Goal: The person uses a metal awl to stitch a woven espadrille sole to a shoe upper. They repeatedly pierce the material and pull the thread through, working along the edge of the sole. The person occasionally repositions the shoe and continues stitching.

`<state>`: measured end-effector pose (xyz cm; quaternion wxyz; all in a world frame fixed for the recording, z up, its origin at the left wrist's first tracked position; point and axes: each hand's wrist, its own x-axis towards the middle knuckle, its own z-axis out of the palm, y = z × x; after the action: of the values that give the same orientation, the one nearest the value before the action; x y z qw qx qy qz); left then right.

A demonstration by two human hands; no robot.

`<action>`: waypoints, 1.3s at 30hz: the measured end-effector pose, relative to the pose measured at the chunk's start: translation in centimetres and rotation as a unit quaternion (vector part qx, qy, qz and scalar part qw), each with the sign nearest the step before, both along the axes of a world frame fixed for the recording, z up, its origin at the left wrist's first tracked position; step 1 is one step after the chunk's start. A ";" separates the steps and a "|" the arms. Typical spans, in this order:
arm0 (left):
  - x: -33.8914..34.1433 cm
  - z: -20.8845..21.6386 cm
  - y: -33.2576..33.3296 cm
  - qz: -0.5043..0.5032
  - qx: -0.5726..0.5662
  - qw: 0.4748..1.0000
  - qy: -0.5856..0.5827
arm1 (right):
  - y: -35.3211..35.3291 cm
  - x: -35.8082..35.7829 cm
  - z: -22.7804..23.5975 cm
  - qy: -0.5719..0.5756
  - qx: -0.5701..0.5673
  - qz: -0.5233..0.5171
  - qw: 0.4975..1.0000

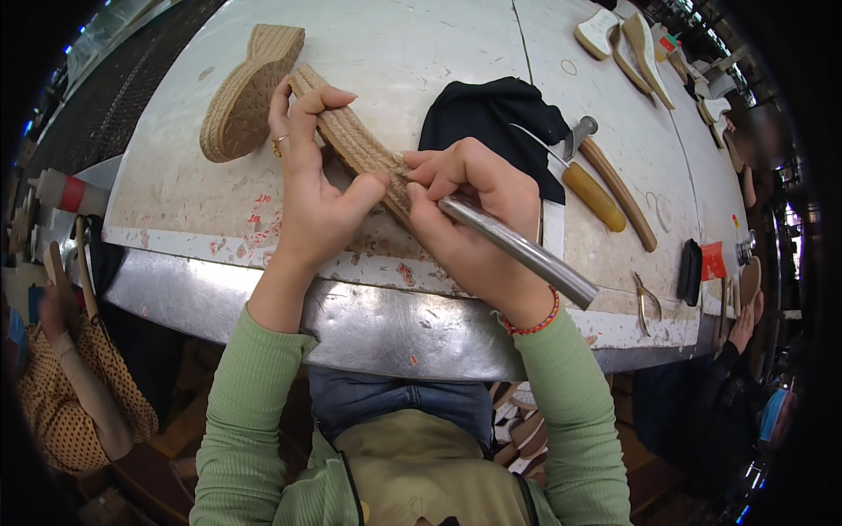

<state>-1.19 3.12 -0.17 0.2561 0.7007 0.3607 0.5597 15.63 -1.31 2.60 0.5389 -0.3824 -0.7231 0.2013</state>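
Note:
Above the table's near edge, my left hand point(317, 210) is closed around a braided, rope-sided wedge shoe sole point(346, 131), fingers over its far part and thumb on its side. My right hand point(487, 210) grips a silvery metal rod tool point(531, 256), with the rod's thick end pointing down to the right. The right fingertips press at the sole's braided side near my left thumb. Whatever tip the tool has is hidden by those fingers. A second braided wedge sole point(246, 110) lies on its side just left of the held one.
Right of my hands lie a black cloth point(465, 118), a hooked awl with a yellow handle point(596, 197), a wooden-handled hammer point(623, 197) and pliers point(646, 302). Several white-topped soles point(645, 57) rest far right. A bottle point(70, 191) stands left. Other people sit at both sides.

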 end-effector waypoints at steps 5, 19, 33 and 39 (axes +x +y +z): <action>-0.1 0.0 0.0 0.000 0.003 1.000 0.002 | -0.3 -0.4 0.2 -0.046 0.039 -0.035 0.998; -0.2 -0.1 0.0 -0.006 -0.006 1.000 -0.004 | -0.2 0.1 0.4 0.101 -0.104 0.004 0.989; 0.0 0.3 -0.2 -0.001 -0.013 1.000 -0.009 | -0.6 -0.5 0.3 -0.036 0.029 -0.022 0.999; 0.0 0.2 -0.3 0.003 -0.012 1.000 -0.006 | -0.4 -0.8 -0.3 -0.061 0.068 -0.035 0.995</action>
<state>-1.16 2.85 0.05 0.2650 0.6928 0.3681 0.5606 14.87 -1.74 2.28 0.5252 -0.3816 -0.7527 0.1090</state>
